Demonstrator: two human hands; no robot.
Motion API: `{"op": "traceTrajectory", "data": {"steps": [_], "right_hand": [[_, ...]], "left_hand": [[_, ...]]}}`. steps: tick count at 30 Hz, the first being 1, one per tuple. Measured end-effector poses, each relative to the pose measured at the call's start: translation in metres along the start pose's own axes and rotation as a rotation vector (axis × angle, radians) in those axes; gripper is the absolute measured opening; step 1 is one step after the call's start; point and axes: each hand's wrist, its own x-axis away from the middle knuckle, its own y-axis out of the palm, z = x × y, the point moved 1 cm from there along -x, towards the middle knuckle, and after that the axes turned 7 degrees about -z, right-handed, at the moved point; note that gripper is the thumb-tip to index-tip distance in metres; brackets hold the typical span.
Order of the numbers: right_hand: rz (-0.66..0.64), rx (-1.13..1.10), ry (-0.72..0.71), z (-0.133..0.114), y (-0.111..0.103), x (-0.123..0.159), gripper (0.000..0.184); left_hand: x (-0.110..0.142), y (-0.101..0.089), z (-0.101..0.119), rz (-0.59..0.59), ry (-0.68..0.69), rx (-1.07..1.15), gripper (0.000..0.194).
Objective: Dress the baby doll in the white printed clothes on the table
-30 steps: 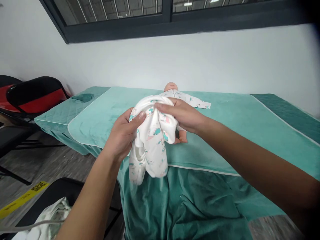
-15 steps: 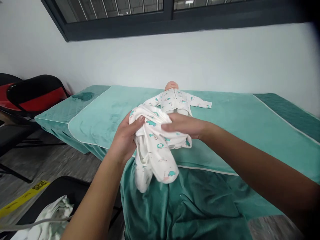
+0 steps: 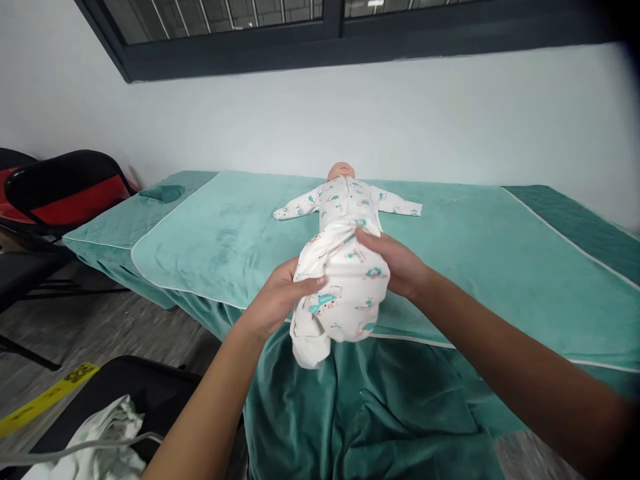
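Observation:
White baby pants (image 3: 350, 293) with a green and pink print hang bunched between my two hands above the bed's front edge. My left hand (image 3: 277, 297) grips their left side, thumb on top. At their upper right, my right hand (image 3: 397, 263) holds the cloth, its thumb showing and the other fingers behind it. Just beyond lies a baby doll (image 3: 341, 171) on its back, wearing a matching long-sleeved shirt (image 3: 347, 199) with both sleeves spread out. The doll's lower body is hidden behind the pants.
A bed with a green velvet cover (image 3: 480, 267) runs along the white wall under a dark window frame (image 3: 225, 57). At the lower left, a black chair (image 3: 155, 387) holds crumpled white cloth (image 3: 107, 433) with a cable across it. Red-and-black chairs (image 3: 75, 193) stand farther left.
The pants have been turned and gathered differently, and the two dangling leg ends are now bunched up. Both hands have moved right, with the left slightly lower. The doll's left-side sleeve is now uncovered.

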Motion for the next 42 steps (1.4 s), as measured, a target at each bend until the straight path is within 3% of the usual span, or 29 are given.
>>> {"op": "traceTrajectory", "data": {"steps": [3,5,9,12,16,21,25,30,34,37,42], "right_hand": [[-0.064,0.115,0.144,0.021,-0.020,0.027,0.053],[-0.020,0.183,0.188,0.035,-0.033,0.042,0.054],[0.289,0.324,0.058,0.063,-0.057,0.055,0.053],[0.501,0.482,-0.012,0.085,-0.072,0.050,0.049],[0.604,0.684,0.016,0.101,-0.082,0.040,0.047],[0.534,0.692,-0.030,0.098,-0.082,0.038,0.050],[0.521,0.550,-0.145,0.094,-0.086,0.035,0.054],[0.599,0.426,-0.319,0.084,-0.095,0.016,0.050],[0.664,0.432,-0.322,0.073,-0.105,-0.010,0.050],[0.687,0.480,-0.320,0.068,-0.117,-0.027,0.048],[0.701,0.508,-0.374,0.065,-0.140,-0.050,0.047]], "left_hand": [[-0.009,0.005,-0.012,0.109,0.024,-0.044,0.043],[-0.019,0.010,-0.021,0.147,0.007,-0.167,0.032],[-0.046,0.025,-0.037,0.198,0.048,-0.573,0.010],[-0.068,0.038,-0.042,0.182,0.026,-0.932,0.011],[-0.088,0.049,-0.044,0.108,-0.127,-1.197,0.015],[-0.097,0.048,-0.042,0.082,-0.162,-1.037,0.009],[-0.099,0.044,-0.038,0.092,-0.078,-0.790,0.013],[-0.111,0.046,-0.028,-0.001,0.020,-0.511,0.014],[-0.137,0.042,-0.021,0.057,-0.009,-0.360,0.022],[-0.159,0.035,-0.018,0.124,0.004,-0.389,0.023],[-0.192,0.023,-0.012,0.197,0.077,-0.712,0.010]]}}
